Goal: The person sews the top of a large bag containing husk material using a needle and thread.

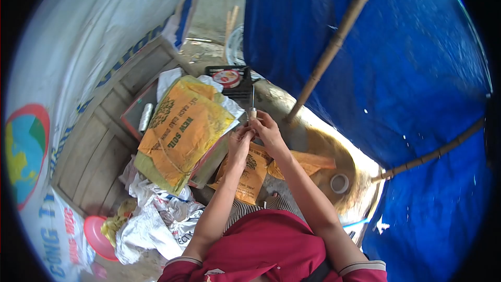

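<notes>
The right hand (268, 129) curls closed on the wooden handle of a thin spike (253, 112); the left hand (239, 142) is half-closed beside it, its hold unclear. The spike points away, right of the orange sack (180, 128), with room before the bamboo pole (334, 47). A panelled wooden surface (94, 169) extends left.

Daylight enters from above and behind the blue tarp (417, 99); its top right edge glares white. A bright patch crosses the floor (360, 164) to my right, beside brown shade. My hands receive soft, even light. Wide-angle distortion bends the periphery; corners are black. Fine print is soft.
</notes>
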